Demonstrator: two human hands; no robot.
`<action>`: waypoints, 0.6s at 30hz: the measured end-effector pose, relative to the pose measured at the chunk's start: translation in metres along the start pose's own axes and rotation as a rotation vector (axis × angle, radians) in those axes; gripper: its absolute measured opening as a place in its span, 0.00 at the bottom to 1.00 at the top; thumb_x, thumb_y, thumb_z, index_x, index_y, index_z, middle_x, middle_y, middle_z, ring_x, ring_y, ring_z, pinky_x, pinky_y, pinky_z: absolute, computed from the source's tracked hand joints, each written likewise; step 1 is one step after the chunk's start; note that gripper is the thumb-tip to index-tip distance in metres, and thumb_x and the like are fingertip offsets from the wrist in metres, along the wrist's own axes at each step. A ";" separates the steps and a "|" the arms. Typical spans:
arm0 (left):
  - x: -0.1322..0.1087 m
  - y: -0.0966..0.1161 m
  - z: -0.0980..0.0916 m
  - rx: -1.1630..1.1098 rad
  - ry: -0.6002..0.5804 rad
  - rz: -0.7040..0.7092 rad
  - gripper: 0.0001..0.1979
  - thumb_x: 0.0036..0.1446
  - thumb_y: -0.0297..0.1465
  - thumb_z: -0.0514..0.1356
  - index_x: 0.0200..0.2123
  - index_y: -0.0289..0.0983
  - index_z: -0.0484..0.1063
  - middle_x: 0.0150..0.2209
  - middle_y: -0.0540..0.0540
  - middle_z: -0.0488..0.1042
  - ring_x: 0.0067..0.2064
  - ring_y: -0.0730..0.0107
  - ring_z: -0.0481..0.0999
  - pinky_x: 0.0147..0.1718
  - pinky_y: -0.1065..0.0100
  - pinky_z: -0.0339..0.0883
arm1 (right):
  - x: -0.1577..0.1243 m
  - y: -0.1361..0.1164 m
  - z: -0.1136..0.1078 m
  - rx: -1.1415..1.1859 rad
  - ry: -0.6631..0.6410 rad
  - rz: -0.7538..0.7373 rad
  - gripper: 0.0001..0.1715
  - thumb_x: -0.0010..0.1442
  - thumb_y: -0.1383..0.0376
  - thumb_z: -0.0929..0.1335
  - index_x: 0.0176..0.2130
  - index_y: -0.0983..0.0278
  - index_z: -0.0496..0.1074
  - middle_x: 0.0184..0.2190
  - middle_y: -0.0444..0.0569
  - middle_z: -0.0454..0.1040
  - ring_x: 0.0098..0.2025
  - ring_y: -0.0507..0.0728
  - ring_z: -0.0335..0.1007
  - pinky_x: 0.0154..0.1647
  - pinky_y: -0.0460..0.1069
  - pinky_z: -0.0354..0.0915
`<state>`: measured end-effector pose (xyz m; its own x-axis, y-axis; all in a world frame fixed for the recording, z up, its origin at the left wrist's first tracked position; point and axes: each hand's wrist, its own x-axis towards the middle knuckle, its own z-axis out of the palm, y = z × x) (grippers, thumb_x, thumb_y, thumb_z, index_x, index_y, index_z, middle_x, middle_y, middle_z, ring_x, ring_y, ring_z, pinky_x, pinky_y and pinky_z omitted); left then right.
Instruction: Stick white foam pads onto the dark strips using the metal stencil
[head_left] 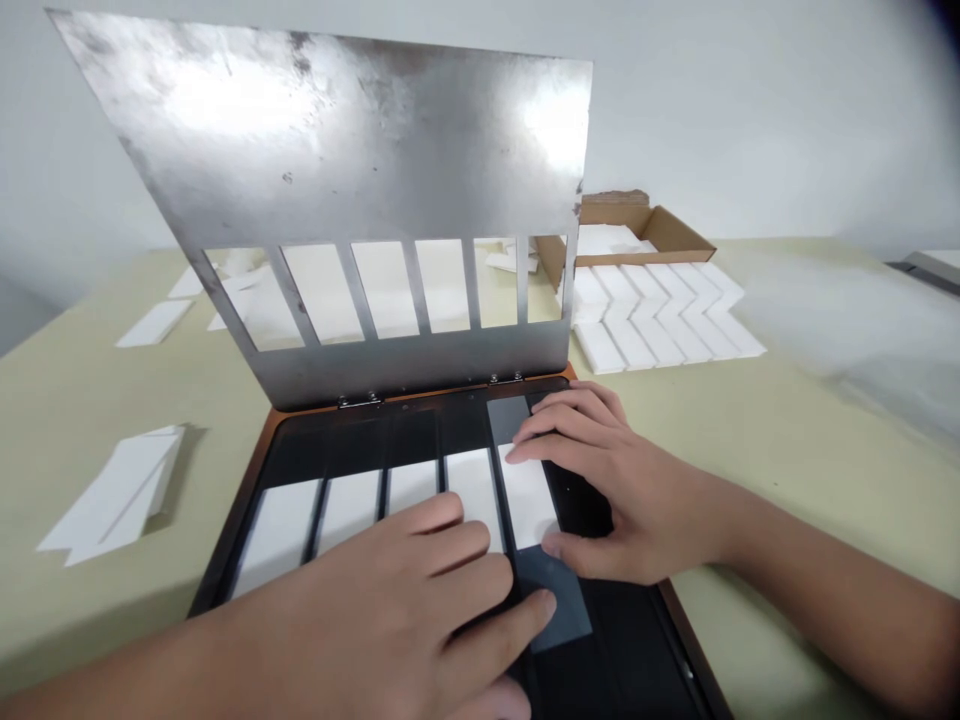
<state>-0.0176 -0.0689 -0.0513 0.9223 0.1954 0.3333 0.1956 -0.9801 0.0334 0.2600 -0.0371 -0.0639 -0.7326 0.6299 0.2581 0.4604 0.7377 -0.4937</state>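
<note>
Your right hand (622,480) straddles the rightmost white strip (527,497), whose long axis runs away from you; I can't tell whether it grips. Your open left hand (427,600) rests on neighbouring strips in the black tray (300,445). Beyond rises a hinged steel plate (322,150), then white tiles (660,315) on the surface (787,450).

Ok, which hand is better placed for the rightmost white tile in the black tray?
Right, probably: the right hand has fingertips and thumb at both ends of that white tile, while the left hand lies across the neighbouring tiles' lower ends.
</note>
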 end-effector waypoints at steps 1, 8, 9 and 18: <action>0.001 0.000 0.000 0.002 0.000 -0.003 0.18 0.77 0.41 0.56 0.52 0.36 0.79 0.32 0.50 0.73 0.32 0.67 0.72 0.48 0.58 0.68 | 0.000 0.000 0.000 0.001 0.002 -0.002 0.33 0.59 0.58 0.76 0.60 0.60 0.70 0.59 0.51 0.73 0.64 0.63 0.61 0.72 0.62 0.48; 0.002 -0.001 -0.002 0.013 0.011 0.003 0.18 0.78 0.41 0.54 0.53 0.36 0.79 0.32 0.51 0.73 0.32 0.66 0.73 0.48 0.56 0.67 | 0.001 -0.001 0.000 0.000 0.002 -0.007 0.32 0.60 0.58 0.75 0.61 0.60 0.69 0.58 0.52 0.73 0.64 0.63 0.62 0.72 0.62 0.48; 0.002 -0.001 -0.002 0.016 0.010 0.001 0.18 0.78 0.41 0.54 0.53 0.36 0.79 0.32 0.51 0.73 0.32 0.66 0.73 0.48 0.56 0.68 | 0.001 -0.001 0.000 -0.002 0.001 -0.004 0.32 0.60 0.58 0.76 0.61 0.60 0.70 0.58 0.52 0.73 0.64 0.63 0.62 0.72 0.62 0.48; 0.001 -0.001 0.000 0.015 0.010 0.002 0.18 0.78 0.41 0.54 0.53 0.36 0.79 0.33 0.51 0.74 0.32 0.67 0.73 0.48 0.56 0.68 | 0.000 0.000 0.002 0.000 0.002 -0.002 0.33 0.59 0.58 0.76 0.60 0.60 0.70 0.58 0.51 0.72 0.64 0.63 0.61 0.72 0.62 0.48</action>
<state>-0.0172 -0.0675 -0.0511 0.9193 0.1933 0.3428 0.1990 -0.9798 0.0191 0.2593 -0.0371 -0.0655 -0.7326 0.6290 0.2602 0.4593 0.7389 -0.4930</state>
